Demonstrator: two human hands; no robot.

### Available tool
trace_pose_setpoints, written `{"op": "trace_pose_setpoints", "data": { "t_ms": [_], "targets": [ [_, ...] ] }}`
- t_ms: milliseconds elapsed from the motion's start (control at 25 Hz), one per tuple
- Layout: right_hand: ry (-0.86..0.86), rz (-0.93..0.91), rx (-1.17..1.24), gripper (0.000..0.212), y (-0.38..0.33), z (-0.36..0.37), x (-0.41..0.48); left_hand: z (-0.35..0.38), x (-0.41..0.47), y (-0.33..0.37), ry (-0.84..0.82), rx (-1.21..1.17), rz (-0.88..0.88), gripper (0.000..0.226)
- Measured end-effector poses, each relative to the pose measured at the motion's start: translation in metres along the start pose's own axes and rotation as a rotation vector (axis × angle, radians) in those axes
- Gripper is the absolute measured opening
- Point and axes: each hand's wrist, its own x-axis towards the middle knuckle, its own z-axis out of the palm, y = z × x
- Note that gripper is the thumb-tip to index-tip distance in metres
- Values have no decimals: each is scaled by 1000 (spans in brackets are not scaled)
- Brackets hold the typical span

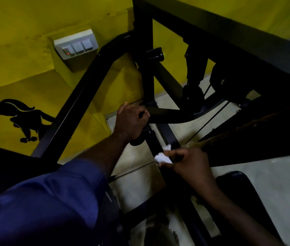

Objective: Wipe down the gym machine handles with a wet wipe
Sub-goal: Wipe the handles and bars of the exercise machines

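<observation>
The left hand point(131, 121) grips the far handle point(165, 114), likely steadying it; the right hand point(190, 162) clamps the wet wipe point(162, 158) around the nearer black bar point(155, 144). Wrap fully, slide along.

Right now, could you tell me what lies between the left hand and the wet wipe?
In the head view, only the black machine bar runs between the left hand, gripping its handle, and the wet wipe the right hand holds.

I read the frame point(80, 96) as black painted metal with a dull sheen, the handle point(165, 114) as matt black, the wipe point(162, 158) as soft crumpled white fibre, the sleeve point(51, 201) as blue cloth, and the switch plate point(76, 44) as smooth plastic.
</observation>
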Motion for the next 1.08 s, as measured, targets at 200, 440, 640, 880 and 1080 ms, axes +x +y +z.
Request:
{"op": "trace_pose_setpoints", "data": {
  "t_ms": [200,440,640,880,1080],
  "targets": [
    [33,138,-73,52,-26,24,74,1,0,1,3,9,5,33],
    [-340,154,-371,43,-11,-25,48,1,1,0,-18,4,-10,31],
    [-347,354,93,55,30,-34,-24,1,0,-1,-11,-31,-21,26],
    [-437,388,363,30,0,2,64,0,1,1,-15,-13,-16,30],
    [-612,491,527,22,-2,10,53,0,1,0,-18,-3,-27,36]
  ]
}}
